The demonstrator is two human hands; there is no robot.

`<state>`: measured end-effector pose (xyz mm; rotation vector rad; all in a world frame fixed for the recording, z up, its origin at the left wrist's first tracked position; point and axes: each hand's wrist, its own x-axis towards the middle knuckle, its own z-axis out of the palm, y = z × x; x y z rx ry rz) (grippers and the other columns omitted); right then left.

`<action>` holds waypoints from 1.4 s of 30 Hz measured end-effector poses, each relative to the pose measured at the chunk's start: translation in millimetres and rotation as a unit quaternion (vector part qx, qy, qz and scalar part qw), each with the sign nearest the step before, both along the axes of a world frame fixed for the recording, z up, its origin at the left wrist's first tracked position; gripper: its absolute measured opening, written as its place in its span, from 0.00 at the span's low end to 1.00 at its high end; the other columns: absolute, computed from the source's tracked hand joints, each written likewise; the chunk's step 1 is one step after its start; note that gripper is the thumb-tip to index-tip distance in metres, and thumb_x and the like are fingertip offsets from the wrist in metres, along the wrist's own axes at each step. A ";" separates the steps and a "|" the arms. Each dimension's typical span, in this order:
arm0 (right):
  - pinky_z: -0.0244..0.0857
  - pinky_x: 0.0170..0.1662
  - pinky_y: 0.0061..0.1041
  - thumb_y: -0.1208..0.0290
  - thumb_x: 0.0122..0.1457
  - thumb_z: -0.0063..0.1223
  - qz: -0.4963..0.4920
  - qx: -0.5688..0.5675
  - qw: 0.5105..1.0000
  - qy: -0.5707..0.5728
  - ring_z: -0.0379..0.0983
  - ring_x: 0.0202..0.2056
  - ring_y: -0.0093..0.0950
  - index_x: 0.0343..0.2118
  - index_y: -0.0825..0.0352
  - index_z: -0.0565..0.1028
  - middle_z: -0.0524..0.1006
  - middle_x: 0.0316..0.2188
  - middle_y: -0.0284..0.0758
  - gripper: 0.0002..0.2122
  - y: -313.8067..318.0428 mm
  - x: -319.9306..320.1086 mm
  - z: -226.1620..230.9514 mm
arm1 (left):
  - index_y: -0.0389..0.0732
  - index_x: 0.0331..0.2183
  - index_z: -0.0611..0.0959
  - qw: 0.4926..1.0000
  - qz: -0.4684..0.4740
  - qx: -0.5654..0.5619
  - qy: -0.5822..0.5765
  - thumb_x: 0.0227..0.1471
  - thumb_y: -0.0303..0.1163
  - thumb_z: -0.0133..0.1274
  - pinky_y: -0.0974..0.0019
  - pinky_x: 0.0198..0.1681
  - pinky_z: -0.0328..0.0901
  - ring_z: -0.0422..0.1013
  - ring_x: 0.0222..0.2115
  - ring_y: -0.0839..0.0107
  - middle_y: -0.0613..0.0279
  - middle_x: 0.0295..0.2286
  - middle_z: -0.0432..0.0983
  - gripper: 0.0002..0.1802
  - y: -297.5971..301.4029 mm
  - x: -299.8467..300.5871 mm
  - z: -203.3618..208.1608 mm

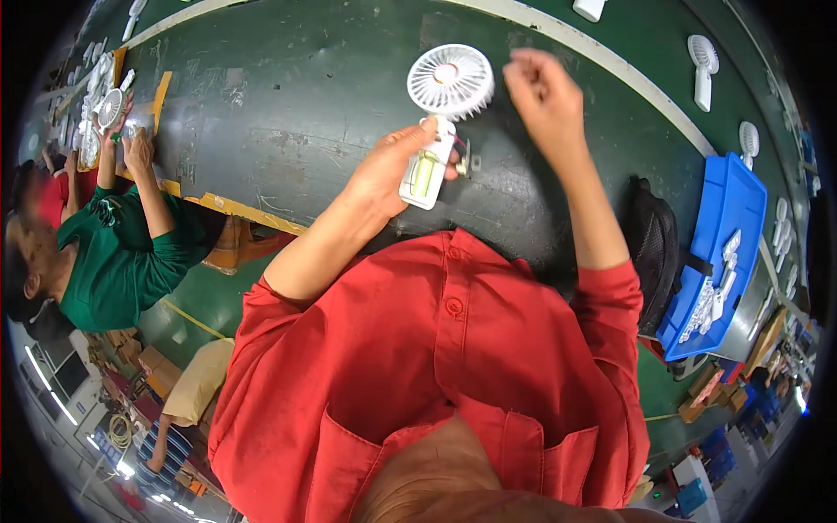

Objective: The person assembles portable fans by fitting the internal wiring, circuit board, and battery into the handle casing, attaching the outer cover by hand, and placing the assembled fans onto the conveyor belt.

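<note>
My left hand [384, 173] grips a white handheld fan [451, 80] by its handle, with the round grille pointing away from me. The handle is uncovered, and a yellow-green battery [425, 173] shows inside it. Beside the handle, near the left fingertips, is a small metal piece [468, 162]; whether it is attached cannot be told. My right hand [549, 96] is raised to the right of the fan head, apart from it. Its fingers are curled in and slightly blurred, and anything between them is hidden.
A dark bench [288, 96] lies under my hands. To the right are a black mesh bag [652, 248] and a blue bin [741, 205] with white parts. White fans [703, 74] lie beyond a pale strip. A person in green [131, 253] works at the left.
</note>
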<state>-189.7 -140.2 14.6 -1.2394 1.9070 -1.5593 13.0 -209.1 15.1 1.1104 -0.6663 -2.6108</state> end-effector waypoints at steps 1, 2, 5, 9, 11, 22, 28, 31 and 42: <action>0.66 0.33 0.19 0.76 0.51 0.55 0.044 -0.024 0.997 0.065 0.71 0.30 0.20 0.39 0.71 0.72 0.75 0.30 0.34 0.12 13.3 7.7 -5.4 | 0.35 0.38 0.76 0.997 -0.004 0.069 0.045 0.55 0.41 0.49 0.68 0.26 0.73 0.75 0.22 0.67 0.56 0.26 0.76 0.17 -7.3 2.3 -5.6; 0.68 0.36 0.24 0.77 0.46 0.57 0.109 0.004 0.989 0.097 0.72 0.34 0.28 0.39 0.69 0.72 0.74 0.35 0.38 0.15 27.9 18.1 -2.6 | 0.35 0.38 0.76 0.997 -0.004 0.069 0.044 0.55 0.41 0.49 0.68 0.26 0.73 0.75 0.22 0.67 0.56 0.26 0.76 0.17 -10.0 1.5 -7.9; 0.68 0.40 0.32 0.79 0.42 0.60 0.114 -0.111 0.972 0.171 0.72 0.37 0.38 0.39 0.69 0.72 0.74 0.37 0.41 0.17 37.5 46.7 4.0 | 0.36 0.41 0.74 0.989 0.037 0.110 0.096 0.56 0.41 0.49 0.68 0.27 0.73 0.75 0.24 0.68 0.57 0.29 0.76 0.18 -6.3 -5.7 -15.7; 0.69 0.34 0.29 0.85 0.42 0.55 0.035 -0.170 0.962 0.209 0.73 0.33 0.36 0.35 0.69 0.73 0.75 0.34 0.38 0.14 31.5 46.3 -8.9 | 0.37 0.41 0.75 0.990 0.023 0.109 0.086 0.56 0.39 0.49 0.67 0.33 0.72 0.74 0.31 0.69 0.59 0.33 0.76 0.16 10.1 -13.9 -9.9; 0.69 0.34 0.29 0.85 0.42 0.56 0.011 -0.162 0.957 0.241 0.73 0.33 0.35 0.35 0.68 0.75 0.75 0.34 0.38 0.14 33.9 40.2 -6.6 | 0.38 0.40 0.75 0.996 0.039 0.077 0.023 0.54 0.40 0.50 0.66 0.32 0.73 0.74 0.31 0.68 0.59 0.32 0.76 0.16 18.9 -21.5 -3.5; 0.68 0.32 0.31 0.74 0.47 0.55 0.073 -0.169 0.956 0.230 0.72 0.31 0.33 0.32 0.61 0.78 0.75 0.28 0.32 0.07 40.8 51.4 -3.2 | 0.34 0.46 0.72 0.993 -0.062 -0.094 -0.037 0.54 0.31 0.47 0.58 0.47 0.66 0.69 0.45 0.64 0.56 0.45 0.70 0.18 1.9 -0.8 -19.6; 0.68 0.34 0.33 0.69 0.50 0.53 0.167 -0.080 0.974 0.128 0.73 0.34 0.37 0.36 0.61 0.77 0.76 0.30 0.36 0.10 53.4 39.1 -3.9 | 0.29 0.44 0.73 0.987 -0.116 -0.106 -0.016 0.54 0.28 0.43 0.59 0.45 0.68 0.70 0.43 0.62 0.52 0.42 0.71 0.16 3.8 -5.5 -26.1; 0.67 0.36 0.34 0.77 0.47 0.55 0.229 0.014 0.963 0.141 0.72 0.33 0.39 0.39 0.62 0.75 0.75 0.30 0.38 0.14 56.1 33.4 1.1 | 0.28 0.40 0.75 0.992 -0.111 -0.054 -0.012 0.54 0.29 0.45 0.62 0.40 0.70 0.73 0.37 0.64 0.53 0.37 0.74 0.15 2.5 -9.6 -30.8; 0.66 0.30 0.26 0.80 0.48 0.55 0.179 0.028 0.981 0.073 0.72 0.27 0.33 0.33 0.68 0.77 0.75 0.24 0.37 0.07 56.7 34.7 15.2 | 0.29 0.36 0.77 0.992 -0.120 -0.017 -0.047 0.51 0.30 0.49 0.60 0.36 0.73 0.76 0.30 0.65 0.51 0.30 0.77 0.13 9.5 -16.7 5.3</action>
